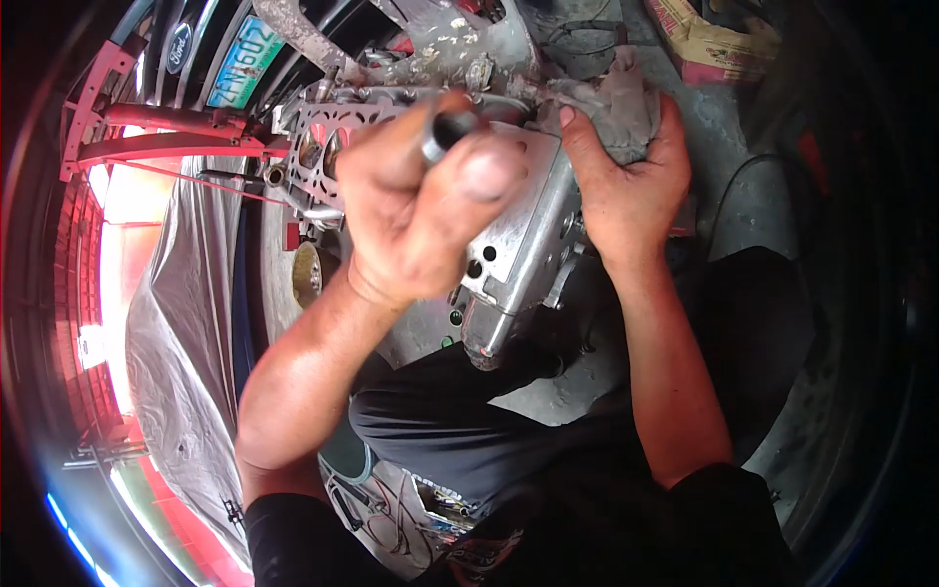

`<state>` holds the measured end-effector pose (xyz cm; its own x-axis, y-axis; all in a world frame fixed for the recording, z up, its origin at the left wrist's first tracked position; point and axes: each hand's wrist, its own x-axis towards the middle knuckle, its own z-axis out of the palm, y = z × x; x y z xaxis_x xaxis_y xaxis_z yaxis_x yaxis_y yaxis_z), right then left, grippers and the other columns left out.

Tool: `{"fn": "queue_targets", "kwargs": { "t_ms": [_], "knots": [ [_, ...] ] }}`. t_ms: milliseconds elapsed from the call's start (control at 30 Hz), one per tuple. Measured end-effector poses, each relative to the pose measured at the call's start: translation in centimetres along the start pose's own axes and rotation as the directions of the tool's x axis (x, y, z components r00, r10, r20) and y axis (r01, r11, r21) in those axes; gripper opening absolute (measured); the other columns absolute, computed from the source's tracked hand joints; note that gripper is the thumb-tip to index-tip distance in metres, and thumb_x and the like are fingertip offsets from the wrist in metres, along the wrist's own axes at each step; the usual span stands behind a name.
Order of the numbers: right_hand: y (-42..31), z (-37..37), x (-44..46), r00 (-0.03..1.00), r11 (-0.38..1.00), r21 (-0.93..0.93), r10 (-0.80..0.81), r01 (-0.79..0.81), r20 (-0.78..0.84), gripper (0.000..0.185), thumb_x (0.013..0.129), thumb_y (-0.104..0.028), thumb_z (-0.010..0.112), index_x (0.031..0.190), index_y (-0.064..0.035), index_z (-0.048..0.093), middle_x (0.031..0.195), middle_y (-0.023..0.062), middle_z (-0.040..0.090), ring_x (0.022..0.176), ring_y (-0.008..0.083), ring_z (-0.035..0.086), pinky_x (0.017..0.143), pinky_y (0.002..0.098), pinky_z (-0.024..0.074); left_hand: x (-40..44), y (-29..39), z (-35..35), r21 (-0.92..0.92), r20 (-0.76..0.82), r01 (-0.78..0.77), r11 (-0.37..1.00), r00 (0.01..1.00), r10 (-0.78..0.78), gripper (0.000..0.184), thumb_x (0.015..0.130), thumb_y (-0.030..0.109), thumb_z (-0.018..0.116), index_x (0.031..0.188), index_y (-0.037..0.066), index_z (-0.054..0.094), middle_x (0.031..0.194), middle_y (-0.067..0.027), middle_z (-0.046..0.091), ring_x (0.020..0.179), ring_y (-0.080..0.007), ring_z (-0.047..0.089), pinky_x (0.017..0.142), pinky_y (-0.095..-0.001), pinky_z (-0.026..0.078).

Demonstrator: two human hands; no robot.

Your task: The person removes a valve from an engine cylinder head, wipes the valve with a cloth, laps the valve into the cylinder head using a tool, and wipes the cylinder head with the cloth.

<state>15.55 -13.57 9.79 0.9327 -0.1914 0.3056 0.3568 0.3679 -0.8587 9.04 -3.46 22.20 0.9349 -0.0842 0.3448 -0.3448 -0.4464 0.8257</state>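
Note:
My left hand [416, 210] is raised over the engine, its fingers closed around a short metal tube [448, 135] with a dark hollow end turned up. Motion blurs this hand, and most of the tube is hidden inside it. My right hand [636, 191] grips a dirty grey rag [626, 103] between thumb and fingers, beside the engine's far right corner. Beneath both hands lies a bare metal engine [523, 235], with a smooth flat face and round holes. A plate with large openings [311, 147] shows on its left part, partly covered by my left hand.
Red steel stand arms [176, 147] reach in from the left, near a car's front with a licence plate [245, 64]. A grey cover [186, 342] drapes at left. A yellow and red box [714, 44] sits at upper right. Cables [386, 519] lie low on the floor.

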Motion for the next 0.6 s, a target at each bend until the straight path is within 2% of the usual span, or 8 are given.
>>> {"fn": "queue_targets", "kwargs": {
  "t_ms": [33, 167, 200, 300, 333, 433, 467, 600],
  "knots": [
    [-0.1, -0.2, 0.1, 1.000, 1.000, -0.017, 0.014, -0.014, 0.004, 0.035, 0.075, -0.007, 0.076, 0.106, -0.0012, 0.059, 0.091, 0.0070, 0.068, 0.083, 0.0126, 0.062, 0.078, 0.0285, 0.0501, -0.6, -0.3, -0.2, 0.018, -0.032, -0.009, 1.000, 0.999, 0.009, 0.054, 0.092, 0.056, 0.053, 0.071, 0.007, 0.042, 0.061, 0.0005, 0.029, 0.055, -0.0143, 0.035, 0.051, -0.0302, 0.030],
    [0.4, -0.4, -0.3, 1.000, 0.994, -0.107, 0.016, -0.015, 0.006, 0.035, 0.076, -0.007, 0.076, 0.106, -0.0013, 0.060, 0.092, 0.0063, 0.068, 0.083, 0.0123, 0.062, 0.078, 0.0281, 0.0498, -1.3, 0.1, -0.2, -0.159, -0.068, -0.019, 0.987, 0.998, 0.008, 0.056, 0.091, 0.058, 0.053, 0.068, 0.009, 0.039, 0.061, -0.0013, 0.034, 0.055, -0.0143, 0.033, 0.053, -0.0300, 0.029],
    [0.3, -0.4, -0.3, 1.000, 0.998, -0.065, 0.004, -0.004, 0.001, 0.035, 0.076, -0.007, 0.076, 0.106, -0.0013, 0.060, 0.091, 0.0060, 0.068, 0.083, 0.0121, 0.062, 0.078, 0.0280, 0.0498, -1.3, -0.4, 0.2, -0.071, -0.074, 0.017, 0.997, 0.997, -0.022, 0.056, 0.091, 0.057, 0.054, 0.068, 0.008, 0.039, 0.061, -0.0017, 0.033, 0.055, -0.0148, 0.033, 0.053, -0.0303, 0.030],
    [0.1, 0.0, 0.2, 1.000, 1.000, 0.012, -0.007, 0.007, -0.006, 0.035, 0.076, -0.007, 0.076, 0.106, -0.0014, 0.060, 0.090, 0.0053, 0.068, 0.082, 0.0116, 0.062, 0.078, 0.0276, 0.0497, -0.7, -0.3, 0.0, 0.030, -0.058, -0.017, 0.999, 0.998, 0.019, 0.052, 0.092, 0.049, 0.058, 0.069, 0.007, 0.039, 0.063, -0.0024, 0.032, 0.055, -0.0163, 0.034, 0.052, -0.0314, 0.031],
    [0.1, -0.1, 0.0, 1.000, 0.999, 0.029, 0.019, -0.019, -0.004, 0.034, 0.076, -0.007, 0.076, 0.106, -0.0014, 0.060, 0.089, 0.0050, 0.068, 0.081, 0.0112, 0.061, 0.077, 0.0274, 0.0497, -0.2, -0.1, 0.0, -0.036, -0.060, -0.052, 0.998, 0.997, 0.050, 0.039, 0.091, 0.037, 0.061, 0.074, 0.003, 0.052, 0.064, -0.0012, 0.045, 0.055, -0.0118, 0.041, 0.052, -0.0274, 0.035],
    [0.6, -0.1, 0.0, 0.999, 0.999, -0.005, -0.053, 0.053, -0.010, 0.033, 0.076, -0.007, 0.076, 0.104, -0.0014, 0.060, 0.088, 0.0045, 0.067, 0.081, 0.0103, 0.061, 0.076, 0.0268, 0.0496, 0.0, -1.3, 0.1, -0.111, -0.066, -0.035, 0.993, 0.997, 0.027, 0.027, 0.092, 0.023, 0.064, 0.082, -0.002, 0.066, 0.065, 0.0009, 0.058, 0.058, -0.0051, 0.048, 0.051, -0.0219, 0.039],
    [0.4, 0.0, 0.1, 0.998, 0.998, 0.001, -0.058, 0.058, -0.005, 0.033, 0.076, -0.007, 0.076, 0.104, -0.0014, 0.060, 0.088, 0.0045, 0.067, 0.081, 0.0103, 0.061, 0.076, 0.0268, 0.0496, -0.1, -1.3, -0.1, -0.139, -0.072, 0.024, 0.990, 0.997, -0.035, 0.029, 0.093, 0.025, 0.062, 0.082, -0.001, 0.065, 0.065, 0.0009, 0.057, 0.057, -0.0054, 0.048, 0.051, -0.0222, 0.038],
    [0.2, -0.1, 0.0, 1.000, 1.000, 0.019, 0.021, -0.021, -0.012, 0.031, 0.076, -0.006, 0.076, 0.103, -0.0014, 0.060, 0.088, 0.0034, 0.067, 0.080, 0.0095, 0.060, 0.076, 0.0263, 0.0493, 0.2, -1.4, -1.4, -0.268, -0.123, 0.028, 0.963, 0.990, -0.063, 0.039, 0.096, 0.034, 0.053, 0.075, 0.001, 0.058, 0.061, -0.0008, 0.052, 0.052, -0.0081, 0.043, 0.048, -0.0250, 0.034]
  ]
}}
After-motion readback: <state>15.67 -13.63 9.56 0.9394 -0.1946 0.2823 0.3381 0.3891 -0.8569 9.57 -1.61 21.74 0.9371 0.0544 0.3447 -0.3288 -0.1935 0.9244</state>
